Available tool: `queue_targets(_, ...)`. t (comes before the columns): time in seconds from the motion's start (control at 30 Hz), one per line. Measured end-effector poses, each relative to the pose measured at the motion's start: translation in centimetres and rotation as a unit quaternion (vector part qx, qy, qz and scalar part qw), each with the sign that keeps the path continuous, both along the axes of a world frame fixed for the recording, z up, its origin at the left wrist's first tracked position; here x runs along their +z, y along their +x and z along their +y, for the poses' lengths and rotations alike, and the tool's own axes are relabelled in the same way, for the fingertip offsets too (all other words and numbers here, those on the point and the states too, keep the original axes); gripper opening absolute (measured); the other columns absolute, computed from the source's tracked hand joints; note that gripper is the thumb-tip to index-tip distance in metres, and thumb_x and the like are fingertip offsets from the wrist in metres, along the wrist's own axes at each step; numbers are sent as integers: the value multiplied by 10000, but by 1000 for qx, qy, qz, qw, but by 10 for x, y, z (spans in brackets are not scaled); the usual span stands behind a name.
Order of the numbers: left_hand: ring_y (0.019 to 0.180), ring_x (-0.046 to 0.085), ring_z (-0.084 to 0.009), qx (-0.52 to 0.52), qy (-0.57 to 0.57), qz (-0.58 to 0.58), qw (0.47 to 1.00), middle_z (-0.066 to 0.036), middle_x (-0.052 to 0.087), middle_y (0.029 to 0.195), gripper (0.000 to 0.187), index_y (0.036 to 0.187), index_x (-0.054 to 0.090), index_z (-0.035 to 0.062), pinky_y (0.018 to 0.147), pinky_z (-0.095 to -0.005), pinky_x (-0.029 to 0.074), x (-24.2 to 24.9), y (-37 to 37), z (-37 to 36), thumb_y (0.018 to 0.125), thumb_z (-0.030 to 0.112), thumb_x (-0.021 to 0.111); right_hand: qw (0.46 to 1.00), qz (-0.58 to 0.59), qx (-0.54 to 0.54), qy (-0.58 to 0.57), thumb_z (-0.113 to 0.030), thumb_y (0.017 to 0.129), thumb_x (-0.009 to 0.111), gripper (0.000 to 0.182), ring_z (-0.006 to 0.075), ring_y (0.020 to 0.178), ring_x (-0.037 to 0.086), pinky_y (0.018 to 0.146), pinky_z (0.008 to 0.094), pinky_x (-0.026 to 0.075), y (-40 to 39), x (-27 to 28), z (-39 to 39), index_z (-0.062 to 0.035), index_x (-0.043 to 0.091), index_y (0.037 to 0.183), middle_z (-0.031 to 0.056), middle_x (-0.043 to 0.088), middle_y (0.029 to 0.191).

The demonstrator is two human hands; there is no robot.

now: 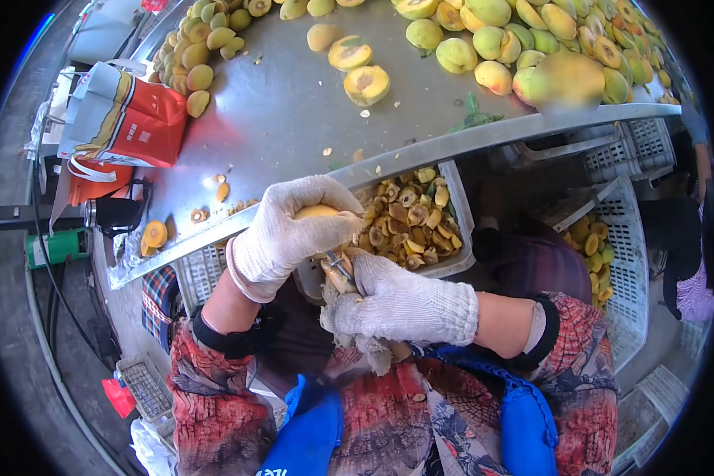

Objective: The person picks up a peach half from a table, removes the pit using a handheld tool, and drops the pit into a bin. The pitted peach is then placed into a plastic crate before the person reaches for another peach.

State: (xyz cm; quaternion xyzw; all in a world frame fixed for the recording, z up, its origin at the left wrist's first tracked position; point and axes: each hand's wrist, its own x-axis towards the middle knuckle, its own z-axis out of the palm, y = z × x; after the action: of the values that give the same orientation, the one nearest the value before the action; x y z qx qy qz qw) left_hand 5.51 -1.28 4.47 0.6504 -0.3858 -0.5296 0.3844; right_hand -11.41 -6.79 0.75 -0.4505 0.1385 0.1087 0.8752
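My left hand (293,230), in a white knitted glove, is closed around a yellow peach (317,212), mostly hidden by the fingers. My right hand (408,300), gloved the same way, grips a small hand tool (339,267) with a metal end, which points up toward the left hand just below the peach. Grey cloth hangs about the right fingers, and the tool's exact kind is hard to make out. Under both hands stands a crate (470,238) of cut peach pieces and pits (408,218).
A metal table (278,103) bears a large heap of peaches (523,40) at right and a pile of peaches (194,55) at left. Cut peaches (366,85) lie between. A red bag (139,119) and black mug (117,214) are at left. Another crate (623,262) holds fruit.
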Motion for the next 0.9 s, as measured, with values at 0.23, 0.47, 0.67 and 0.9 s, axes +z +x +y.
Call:
queue_targets(0.23,785,576,-87,110,-48,19,993,-32,644,834,154,891,667,-9,732,-233,470,-11,-13,2,768,82,669,968,-3,-15,-252,-184,879,597,361,153,790,604,689,296,511,5,-14,2,14,455,1145,87,616,880)
queue_targets(0.47,769,642,-214,160,-91,8,983,-150,653,858,295,925,625,-26,725,-328,529,-17,-22,10,764,220,646,995,-17,-23,-96,-159,869,582,307,152,647,606,553,293,498,3,-9,1,14,451,1086,99,594,766)
queue_targets(0.67,790,610,-136,170,-155,94,969,-100,666,892,193,920,645,-22,745,-266,490,-28,-21,16,785,113,620,1000,1,24,14,-206,896,579,223,138,551,601,469,271,508,-1,0,-5,-27,528,1019,77,606,759)
queue_targets(0.9,815,629,-190,193,-186,134,954,-132,659,900,225,931,623,-14,754,-309,511,-43,-22,12,799,169,616,917,-37,-80,-390,-216,865,581,326,374,765,622,680,437,518,7,-15,9,23,513,1076,211,601,863)
